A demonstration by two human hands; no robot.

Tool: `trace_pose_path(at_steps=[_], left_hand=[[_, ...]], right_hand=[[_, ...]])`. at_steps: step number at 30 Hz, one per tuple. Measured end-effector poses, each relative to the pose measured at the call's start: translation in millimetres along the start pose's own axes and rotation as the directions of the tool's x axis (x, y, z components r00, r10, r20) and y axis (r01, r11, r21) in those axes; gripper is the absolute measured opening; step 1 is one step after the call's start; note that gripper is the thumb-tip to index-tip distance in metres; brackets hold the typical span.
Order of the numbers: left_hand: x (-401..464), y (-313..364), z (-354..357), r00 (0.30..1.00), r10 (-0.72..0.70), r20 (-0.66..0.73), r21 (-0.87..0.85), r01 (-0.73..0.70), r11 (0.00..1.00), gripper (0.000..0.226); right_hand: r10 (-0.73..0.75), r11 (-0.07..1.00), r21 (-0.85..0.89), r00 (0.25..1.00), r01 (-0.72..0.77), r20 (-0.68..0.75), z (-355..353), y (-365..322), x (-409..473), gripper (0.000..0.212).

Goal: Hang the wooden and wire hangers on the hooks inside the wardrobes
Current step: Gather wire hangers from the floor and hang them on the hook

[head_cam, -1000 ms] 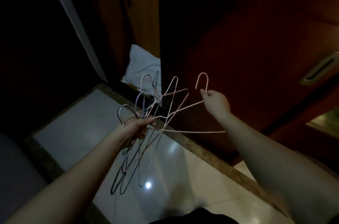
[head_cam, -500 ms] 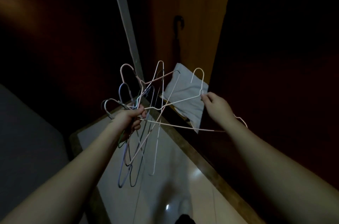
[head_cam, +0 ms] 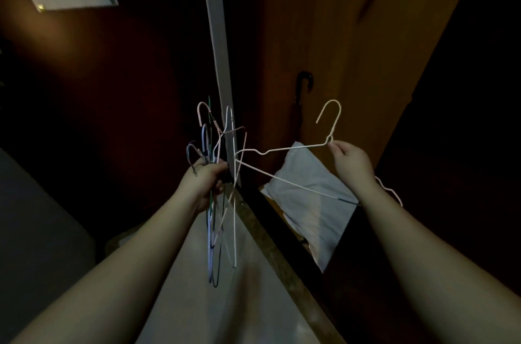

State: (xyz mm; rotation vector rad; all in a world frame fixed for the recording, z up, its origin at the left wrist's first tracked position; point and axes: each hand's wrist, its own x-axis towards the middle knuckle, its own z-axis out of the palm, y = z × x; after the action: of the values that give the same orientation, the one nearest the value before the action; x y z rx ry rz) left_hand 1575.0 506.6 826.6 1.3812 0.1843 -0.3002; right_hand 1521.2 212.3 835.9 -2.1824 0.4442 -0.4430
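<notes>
Dim light fills a wardrobe corner, where an orange-brown wooden panel [head_cam: 352, 61] carries a single dark hook [head_cam: 306, 83] and a pale folded cloth [head_cam: 307, 194] lies on the wardrobe floor below it. Nothing hangs on that hook yet, so by my reckoning the job is at its early stage: no hanger that I can see has gone up, and no wooden hangers are in view at all.

My left hand [head_cam: 205, 180] grips a bundle of wire hangers [head_cam: 218, 163] by their necks, fingers curled round them, the pink, blue and dark hooks fanning above my fist and the loops dangling below toward the pale tiled floor [head_cam: 197, 301]. My right hand [head_cam: 352, 160] pinches one white wire hanger [head_cam: 284, 171] at the twist below its hook, between thumb and fingertips, and holds it out toward the panel. The hanger's near shoulder reaches back to the bundle; whether it is free of the others I cannot tell. Its own hook points up and sits just beside and below the dark hook, well short of catching. Both forearms are stretched forward, right arm raised a little higher than left.
</notes>
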Motion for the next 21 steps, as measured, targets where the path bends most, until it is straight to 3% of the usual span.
trace_pose_path(at_steps=[11, 17, 21], left_hand=[[154.0, 97.2, 34.2, 0.959, 0.02, 0.282, 0.028, -0.029, 0.999, 0.022], [235.9, 180.6, 52.8, 0.912, -0.02, 0.409, -0.012, 0.027, 1.0, 0.013], [267.6, 227.2, 73.9, 0.884, 0.029, 0.467, -0.055, -0.004, 0.999, 0.01]], right_hand=[[0.102, 0.985, -0.115, 0.976, -0.126, -0.193, 38.3, -24.2, 144.0, 0.035], [0.151, 0.955, -0.171, 0.892, -0.244, -0.426, 29.7, -56.2, 220.6, 0.03], [0.16, 0.937, -0.184, 0.835, -0.296, -0.527, 14.8, -71.4, 259.5, 0.028]])
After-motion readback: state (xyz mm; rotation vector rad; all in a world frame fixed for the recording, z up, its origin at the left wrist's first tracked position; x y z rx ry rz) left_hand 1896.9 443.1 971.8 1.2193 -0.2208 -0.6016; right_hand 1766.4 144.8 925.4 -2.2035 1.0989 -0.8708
